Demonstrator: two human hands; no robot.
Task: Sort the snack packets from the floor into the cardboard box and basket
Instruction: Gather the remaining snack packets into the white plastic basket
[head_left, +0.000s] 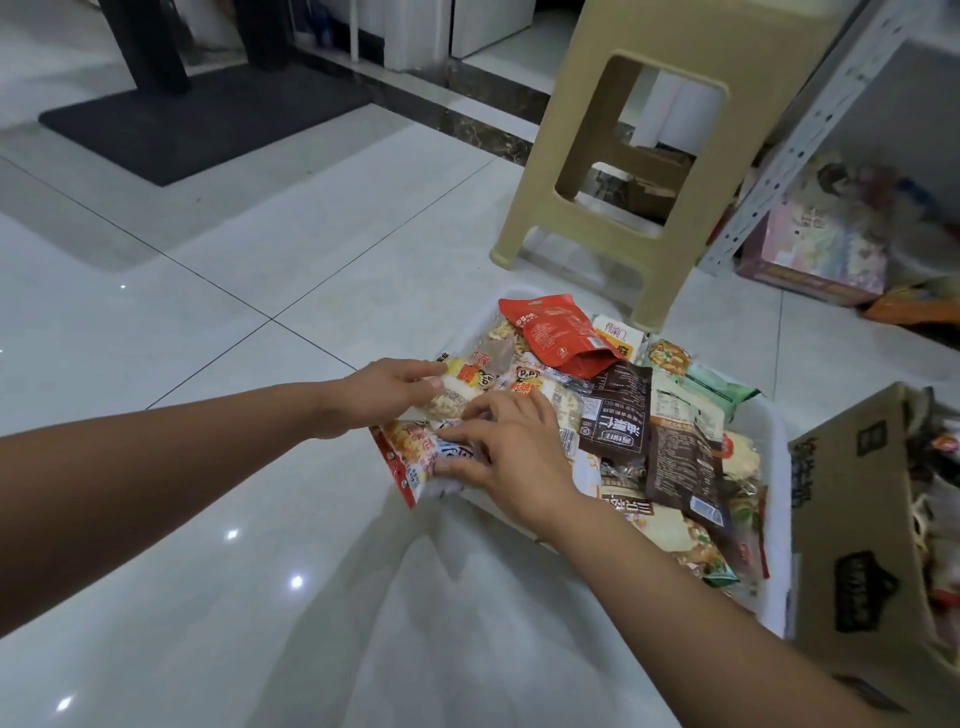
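A white basket on the tiled floor is heaped with several snack packets: a red pouch, dark brown packets, pale rice-cracker packs. My left hand grips a clear cracker packet at the basket's near-left corner. My right hand presses fingers down on an orange-and-white packet that hangs over the basket's left rim. A cardboard box with more packets stands directly right of the basket.
A beige plastic stool stands just behind the basket. A white perforated metal shelf frame with colourful boxes is at the far right. A black mat and dark furniture legs lie at the back left. Glossy tile floor spreads left.
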